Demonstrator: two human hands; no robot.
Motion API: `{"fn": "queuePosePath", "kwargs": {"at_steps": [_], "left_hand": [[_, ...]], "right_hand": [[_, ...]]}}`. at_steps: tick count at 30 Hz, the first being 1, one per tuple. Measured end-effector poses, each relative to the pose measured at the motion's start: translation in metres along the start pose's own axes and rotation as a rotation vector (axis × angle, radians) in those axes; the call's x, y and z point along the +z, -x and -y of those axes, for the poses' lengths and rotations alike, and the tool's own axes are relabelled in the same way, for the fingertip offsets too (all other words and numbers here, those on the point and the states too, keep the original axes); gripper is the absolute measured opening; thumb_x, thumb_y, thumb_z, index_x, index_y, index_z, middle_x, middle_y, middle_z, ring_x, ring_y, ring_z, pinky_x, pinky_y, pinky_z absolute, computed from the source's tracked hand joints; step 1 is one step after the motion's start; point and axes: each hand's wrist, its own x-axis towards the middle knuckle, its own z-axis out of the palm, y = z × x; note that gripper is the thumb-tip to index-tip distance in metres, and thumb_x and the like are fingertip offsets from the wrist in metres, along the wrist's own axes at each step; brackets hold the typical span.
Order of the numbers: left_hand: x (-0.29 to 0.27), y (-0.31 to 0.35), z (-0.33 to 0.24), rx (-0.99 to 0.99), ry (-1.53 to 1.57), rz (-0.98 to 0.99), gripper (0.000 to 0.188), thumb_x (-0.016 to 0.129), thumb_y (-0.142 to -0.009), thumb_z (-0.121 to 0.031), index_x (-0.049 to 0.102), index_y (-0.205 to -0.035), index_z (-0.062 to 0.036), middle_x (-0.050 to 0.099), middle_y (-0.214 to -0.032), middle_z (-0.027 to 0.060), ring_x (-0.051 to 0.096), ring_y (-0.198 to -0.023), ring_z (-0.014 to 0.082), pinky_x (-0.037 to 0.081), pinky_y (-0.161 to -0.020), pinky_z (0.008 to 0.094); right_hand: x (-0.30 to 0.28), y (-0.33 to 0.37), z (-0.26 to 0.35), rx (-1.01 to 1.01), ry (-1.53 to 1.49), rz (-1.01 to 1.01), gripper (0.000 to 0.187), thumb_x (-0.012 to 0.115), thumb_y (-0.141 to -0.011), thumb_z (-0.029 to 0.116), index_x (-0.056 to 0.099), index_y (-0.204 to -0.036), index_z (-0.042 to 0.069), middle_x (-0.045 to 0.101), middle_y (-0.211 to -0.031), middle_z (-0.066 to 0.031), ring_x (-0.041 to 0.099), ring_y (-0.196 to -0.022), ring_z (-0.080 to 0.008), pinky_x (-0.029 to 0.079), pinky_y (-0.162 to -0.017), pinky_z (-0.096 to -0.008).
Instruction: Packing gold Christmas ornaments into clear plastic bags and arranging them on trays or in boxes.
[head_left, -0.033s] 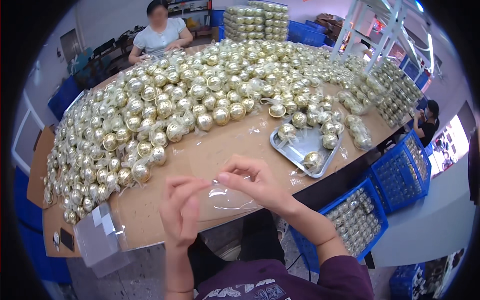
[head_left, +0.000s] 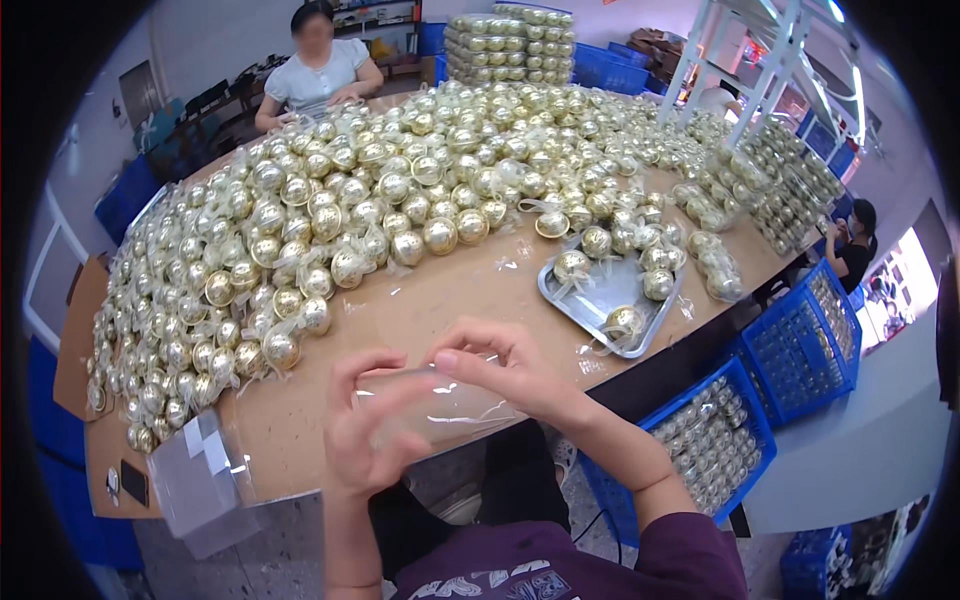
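Observation:
A clear, shiny plastic piece, perhaps a flat box or sheet, lies near the table's front edge between my hands. My right hand is closed, thumb and index finger pinching at its upper edge. Just to the left, my left hand has its fingers apart. Its index finger reaches toward the right thumb and is smeared by motion. The plastic shows through between the left fingers, but whether they touch it is hard to see. Gold ball ornaments with sheer ribbons form a large heap beyond both hands.
A metal tray with several gold balls stands to the right. Clear boxes and a phone lie at left. Blue crates of packed balls stand below right. Stacked packs rise behind; a person sits across the table.
My left fingers have parted from their pinch near the right thumb, and the index finger now stretches across. The right hand stays nearly in place.

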Motion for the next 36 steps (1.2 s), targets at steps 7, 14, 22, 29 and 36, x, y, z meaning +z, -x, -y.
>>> {"fn": "queuePosePath", "kwargs": {"at_steps": [7,14,22,29,36], "left_hand": [[-0.062,0.023,0.019,-0.386,-0.414,-0.299,0.050,0.065,-0.086,-0.023,0.052,-0.132,-0.0069,0.054,-0.129,0.0146,0.054,-0.111,0.0223,0.047,-0.087,0.0335],[-0.080,0.077,0.012,-1.373,-0.055,-0.297,0.068,0.053,-0.093,-0.026,0.020,-0.150,-0.0086,0.050,-0.134,0.0154,0.051,-0.100,0.0208,0.042,-0.092,0.0339],[-0.035,0.099,0.031,-0.830,-0.092,0.024,0.054,0.061,-0.088,-0.025,0.047,-0.138,-0.0097,0.007,-0.156,0.0200,0.013,-0.144,0.0331,0.020,-0.114,0.0408],[-0.018,0.077,0.044,-0.773,-0.182,0.148,0.077,0.085,-0.061,-0.011,0.055,-0.132,-0.0110,0.010,-0.154,0.0228,0.028,-0.138,0.0375,0.034,-0.108,0.0422],[-0.021,0.094,0.048,-0.689,-0.204,0.129,0.075,0.081,-0.065,-0.010,0.053,-0.134,-0.0108,0.013,-0.156,0.0171,0.021,-0.142,0.0340,0.025,-0.112,0.0418]], "right_hand": [[-0.201,-0.082,-0.053,-0.221,1.138,-0.615,0.025,0.057,-0.081,0.004,0.067,-0.105,0.004,0.068,-0.101,-0.0132,0.065,-0.090,-0.0262,0.050,-0.084,-0.0362],[-0.438,-0.132,-0.146,0.218,1.427,-0.348,0.070,0.053,-0.069,-0.010,0.052,-0.132,0.020,0.046,-0.139,-0.0158,0.046,-0.124,-0.0366,0.042,-0.100,-0.0406],[-0.347,-0.120,-0.068,0.026,1.362,-0.440,0.060,0.073,-0.061,0.008,0.050,-0.116,0.005,0.045,-0.111,-0.0158,0.054,-0.096,-0.0330,0.049,-0.084,-0.0387],[-0.152,-0.010,-0.081,-0.122,0.933,-0.314,0.070,0.085,-0.064,0.013,0.045,-0.121,0.002,0.060,-0.111,-0.0106,0.060,-0.096,-0.0267,0.048,-0.086,-0.0366],[-0.064,0.034,-0.103,-0.101,1.057,-0.244,0.081,0.082,-0.068,0.019,0.043,-0.138,0.003,0.058,-0.119,-0.0167,0.056,-0.107,-0.0319,0.046,-0.091,-0.0386]]}}
